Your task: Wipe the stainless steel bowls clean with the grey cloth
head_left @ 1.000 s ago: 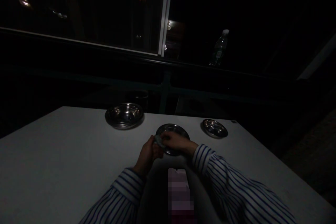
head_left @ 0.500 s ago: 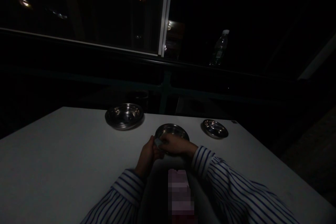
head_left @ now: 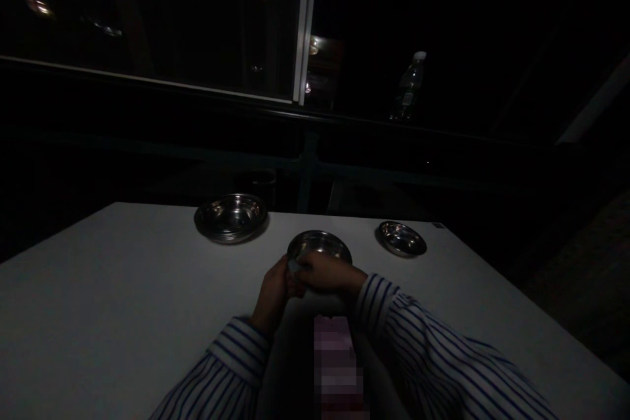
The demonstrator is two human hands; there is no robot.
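Observation:
A shiny metal bowl (head_left: pixel 322 241) is at the near middle of the table, tilted a little toward me. My left hand (head_left: pixel 276 289) grips its left near rim, fingers curled beneath the edge. Reaching over the bowl from the right, my right hand (head_left: pixel 322 269) is closed on a small pale cloth (head_left: pixel 294 266), pressed at the bowl's left rim. Whether the cloth is fabric or paper is too dark to tell. My right hand and wrist hide the bowl's near side.
A stack of metal bowls (head_left: pixel 231 218) stands at the table's far left. One smaller metal bowl (head_left: pixel 402 239) sits at the far right of the white table (head_left: pixel 123 295). Beyond the far edge are a clear bottle (head_left: pixel 408 88) and a window frame (head_left: pixel 304 33).
Both hands stay at the bowl in almost the same pose. The whole view has shifted slightly, so everything appears a little further left.

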